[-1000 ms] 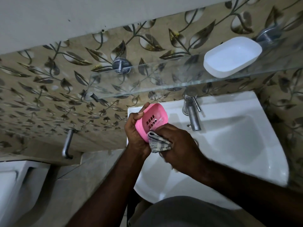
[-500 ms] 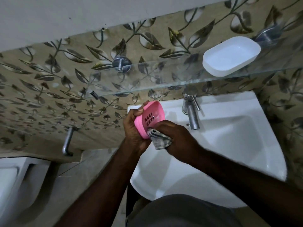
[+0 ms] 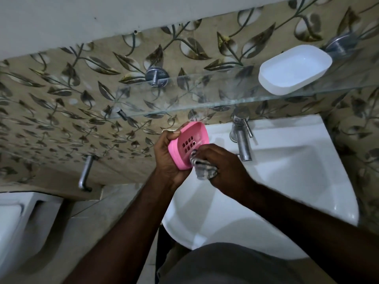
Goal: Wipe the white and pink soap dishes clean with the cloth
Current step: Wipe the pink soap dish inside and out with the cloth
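My left hand [image 3: 167,158] grips the pink soap dish [image 3: 189,140] by its left edge, tilted so its slotted inside faces me, over the left rim of the basin. My right hand [image 3: 221,167] holds a bunched grey checked cloth [image 3: 204,170] and presses it against the lower inside of the pink dish. The white soap dish [image 3: 295,68] rests upright on the glass shelf [image 3: 184,101] at the upper right, apart from both hands.
A white washbasin [image 3: 287,181] with a steel tap [image 3: 242,140] sits below the shelf. Steel shelf brackets [image 3: 156,76] are fixed to the leaf-patterned tiled wall. A steel wall spout [image 3: 86,173] and a white toilet [image 3: 14,232] are at the lower left.
The cloth in my right hand has slid up from the dish's lower edge into its inside. Both hands and the dish have shifted slightly; the white dish has stayed put.
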### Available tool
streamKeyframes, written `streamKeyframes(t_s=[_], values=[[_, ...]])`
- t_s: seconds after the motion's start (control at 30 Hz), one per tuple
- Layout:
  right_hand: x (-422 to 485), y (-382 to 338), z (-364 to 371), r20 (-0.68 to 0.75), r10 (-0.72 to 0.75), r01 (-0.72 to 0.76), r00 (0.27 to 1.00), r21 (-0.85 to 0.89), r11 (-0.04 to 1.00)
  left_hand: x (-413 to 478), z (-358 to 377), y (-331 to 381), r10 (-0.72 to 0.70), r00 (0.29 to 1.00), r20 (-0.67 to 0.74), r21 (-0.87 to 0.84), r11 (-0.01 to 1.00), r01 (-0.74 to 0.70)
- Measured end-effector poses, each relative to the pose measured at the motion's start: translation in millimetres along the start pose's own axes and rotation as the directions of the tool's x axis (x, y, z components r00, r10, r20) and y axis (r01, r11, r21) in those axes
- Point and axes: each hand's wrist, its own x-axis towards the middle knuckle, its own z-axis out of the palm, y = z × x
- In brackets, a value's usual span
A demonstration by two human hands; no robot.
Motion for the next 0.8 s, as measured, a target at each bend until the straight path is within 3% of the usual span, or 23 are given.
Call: streamKeyframes(t_s=[0.1, 0.2, 0.3, 0.4, 0.5, 0.67, 0.8], values=[[6.0, 6.5, -1.7, -0.05, 0.083, -0.085, 0.995, -0.036, 0.996, -1.9, 1.3, -2.1, -0.008, 1.0, -0.008, -0.001, 1.0, 0.008], [2.0, -22.3, 4.6, -0.067, 0.159, -0.152, 0.985, 0.102, 0.983, -0.2, 0.2, -2.0, 0.028, 0.999, -0.017, -0.016, 0.999, -0.028], [-7.6, -40.0, 6.6, -0.022, 0.095, -0.088, 0.995, 0.197, 0.976, 0.4, -1.0, -1.4, 0.026, 0.999, -0.021, 0.007, 1.0, -0.026], [-4.1, -9.2, 1.0, 0.035, -0.012, 0.01, 0.999, 0.042, 0.999, -3.9, -1.2, -0.1, -0.016, 0.999, -0.032, 0.014, 1.0, 0.016], [5.8, 21.0, -9.8, 0.053, -0.002, 0.009, 0.999, -0.13, 0.991, -4.0, 0.6, 1.1, -0.062, 0.998, -0.025, 0.022, 0.998, 0.062], [7.0, 22.7, -7.6, 0.101, 0.071, -0.055, 0.992, -0.161, 0.986, 0.4, -8.1, 5.0, -0.125, 0.99, -0.063, 0.024, 0.992, 0.126], [12.5, 5.6, -7.4, 0.096, 0.153, -0.139, 0.984, -0.141, 0.98, 1.2, -6.4, -10.2, 0.077, 0.991, -0.108, -0.016, 0.997, -0.079]])
